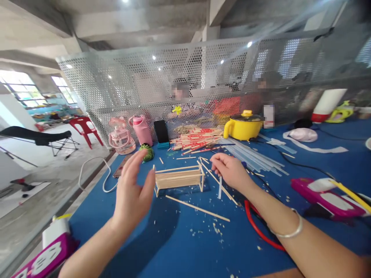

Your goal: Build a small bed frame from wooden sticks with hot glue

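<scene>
A small rack-like frame of thin wooden sticks (179,179) stands upright on the blue table. My left hand (131,185) is raised just left of it, fingers stretched and thumb apart, holding nothing. To the right of the frame, my right hand (228,168) is closed with its fingertips pinched together; what they hold, if anything, is hidden. A short translucent strip (220,188) shows just below those fingertips. Beneath the right hand a loose stick (216,177) slants across the table, and another loose stick (198,208) lies in front of the frame.
Behind lie a pile of red-marked chopsticks (197,139) and translucent glue sticks (255,156), near a yellow electric pot (245,127). Pink bottles (142,131) and a phone (161,132) stand back left. A red cable (257,227) runs under my right forearm. People sit behind the perforated screen (124,85).
</scene>
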Action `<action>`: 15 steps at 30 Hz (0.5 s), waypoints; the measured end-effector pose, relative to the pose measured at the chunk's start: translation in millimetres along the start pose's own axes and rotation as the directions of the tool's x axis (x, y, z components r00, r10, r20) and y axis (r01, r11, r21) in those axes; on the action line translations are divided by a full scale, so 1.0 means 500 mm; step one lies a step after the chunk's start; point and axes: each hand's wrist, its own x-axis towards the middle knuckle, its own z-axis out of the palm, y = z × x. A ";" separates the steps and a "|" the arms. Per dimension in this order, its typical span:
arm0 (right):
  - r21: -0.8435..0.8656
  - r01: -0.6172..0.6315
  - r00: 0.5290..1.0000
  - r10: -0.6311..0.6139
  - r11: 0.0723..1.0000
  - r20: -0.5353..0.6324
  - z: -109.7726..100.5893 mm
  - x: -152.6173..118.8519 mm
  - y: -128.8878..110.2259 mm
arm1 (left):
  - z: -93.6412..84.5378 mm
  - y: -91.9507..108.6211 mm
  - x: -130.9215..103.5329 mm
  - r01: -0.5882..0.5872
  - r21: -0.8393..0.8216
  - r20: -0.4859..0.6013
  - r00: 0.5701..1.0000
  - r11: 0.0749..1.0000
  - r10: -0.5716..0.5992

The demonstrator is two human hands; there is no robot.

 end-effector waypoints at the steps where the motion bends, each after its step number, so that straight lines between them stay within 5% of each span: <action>1: -0.025 0.022 0.999 -0.021 0.999 0.029 0.006 -0.002 0.007 | 0.006 0.022 0.033 -0.066 0.038 0.083 0.995 0.997 0.062; 4: -0.032 0.035 0.995 -0.032 0.999 0.096 0.016 -0.007 0.017 | 0.049 0.072 0.122 -0.127 0.195 0.434 0.900 0.972 0.030; 8: -0.001 0.042 0.990 -0.041 0.999 0.133 0.024 -0.011 0.028 | 0.113 0.092 0.185 -0.290 0.300 0.586 0.808 0.909 0.064; 10: 0.038 0.052 0.987 -0.057 0.998 0.150 0.032 -0.012 0.034 | 0.131 0.087 0.196 -0.352 0.211 0.689 0.716 0.912 0.117; 12: 0.082 0.055 0.982 -0.069 0.995 0.178 0.042 -0.012 0.038 | 0.142 0.077 0.198 -0.334 0.112 0.783 0.610 0.936 0.124; 15: 0.142 0.045 0.965 -0.080 0.989 0.249 0.054 -0.010 0.039 | 0.155 0.067 0.189 -0.251 0.059 0.842 0.532 0.966 0.087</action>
